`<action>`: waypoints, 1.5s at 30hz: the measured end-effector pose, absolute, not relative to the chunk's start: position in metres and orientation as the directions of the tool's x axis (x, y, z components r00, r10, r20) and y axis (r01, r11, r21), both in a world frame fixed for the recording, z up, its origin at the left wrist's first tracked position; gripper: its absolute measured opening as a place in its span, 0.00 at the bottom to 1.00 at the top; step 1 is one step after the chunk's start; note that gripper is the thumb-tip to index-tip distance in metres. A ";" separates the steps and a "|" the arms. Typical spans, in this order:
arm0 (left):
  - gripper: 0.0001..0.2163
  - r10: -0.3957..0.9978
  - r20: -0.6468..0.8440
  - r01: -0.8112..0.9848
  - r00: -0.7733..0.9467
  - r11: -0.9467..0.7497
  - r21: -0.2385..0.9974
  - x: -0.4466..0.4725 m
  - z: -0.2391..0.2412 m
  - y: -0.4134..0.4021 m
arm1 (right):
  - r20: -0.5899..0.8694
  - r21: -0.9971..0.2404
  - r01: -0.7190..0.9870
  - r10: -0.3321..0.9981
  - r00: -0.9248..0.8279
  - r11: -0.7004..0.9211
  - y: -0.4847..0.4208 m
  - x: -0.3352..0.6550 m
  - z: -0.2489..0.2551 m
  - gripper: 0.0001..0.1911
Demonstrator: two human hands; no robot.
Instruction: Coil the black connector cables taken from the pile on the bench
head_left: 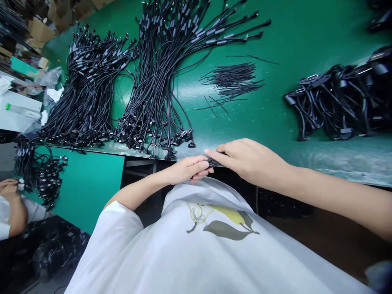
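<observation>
Close to my body, at the front edge of the green table (306, 151), a coiled black cable (213, 163) lies between my hands. My left hand (191, 167) is closed around one end of it, thumb on top. From the other side my right hand (245, 157) has its fingers closed on the same cable; its fingertips partly hide the coil. Beyond them on the table lies a pile of thin black ties (234, 77), with a few loose ones beside it. A spread of long black cables (162, 73) with grey sleeves and plug ends reaches toward my left hand.
A second heap of cables (88, 77) lies farther left. Bundled cables (339, 98) are piled at the right. Another person's hands (10, 188) work at the lower green table (88, 188) on the left. Cardboard boxes (41, 30) stand at the back left.
</observation>
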State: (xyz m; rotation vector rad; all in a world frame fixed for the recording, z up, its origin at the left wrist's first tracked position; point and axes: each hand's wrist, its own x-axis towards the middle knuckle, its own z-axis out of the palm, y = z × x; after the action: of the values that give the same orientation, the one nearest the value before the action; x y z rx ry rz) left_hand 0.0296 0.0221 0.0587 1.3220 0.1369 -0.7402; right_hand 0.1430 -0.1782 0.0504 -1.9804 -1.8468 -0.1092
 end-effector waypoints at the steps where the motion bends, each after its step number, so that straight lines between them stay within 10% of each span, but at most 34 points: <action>1: 0.21 -0.365 -0.487 0.522 0.793 -0.003 0.853 0.028 0.059 0.021 | 0.292 -0.375 0.925 0.939 0.183 -0.063 -0.179 0.145 0.049 0.19; 5: 0.16 -0.239 -0.422 0.327 0.875 -0.352 0.877 0.026 0.061 0.020 | 0.118 -0.737 0.654 0.921 0.370 -0.168 -0.180 0.150 0.044 0.19; 14: 0.14 -0.179 -0.359 0.181 0.916 -0.614 0.768 0.026 0.059 0.015 | -0.060 -0.900 0.292 0.755 0.653 -0.324 -0.167 0.139 0.039 0.17; 20: 0.14 -0.121 -0.356 0.257 0.927 -0.485 0.836 0.030 0.055 0.012 | 0.316 -0.641 0.673 0.672 0.670 -0.369 -0.154 0.137 0.039 0.22; 32: 0.22 -0.239 -0.517 0.565 0.822 0.237 0.790 0.028 0.040 0.020 | 0.284 -0.141 0.982 0.945 0.162 -0.126 -0.177 0.141 0.057 0.19; 38: 0.20 -0.201 -0.452 0.462 0.869 -0.001 0.887 0.030 0.041 0.018 | 0.270 0.063 0.991 0.958 0.095 -0.116 -0.171 0.123 0.043 0.18; 45: 0.11 -0.239 -0.384 0.284 0.892 -0.365 0.887 0.028 0.054 0.021 | 0.291 0.023 0.999 0.956 0.022 -0.030 -0.171 0.132 0.038 0.11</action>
State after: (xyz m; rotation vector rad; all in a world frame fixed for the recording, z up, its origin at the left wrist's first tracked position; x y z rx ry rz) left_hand 0.0278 0.0207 0.0538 1.8661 0.0336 -0.5459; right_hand 0.1321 -0.1714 0.0384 -2.1017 -2.0463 -0.3368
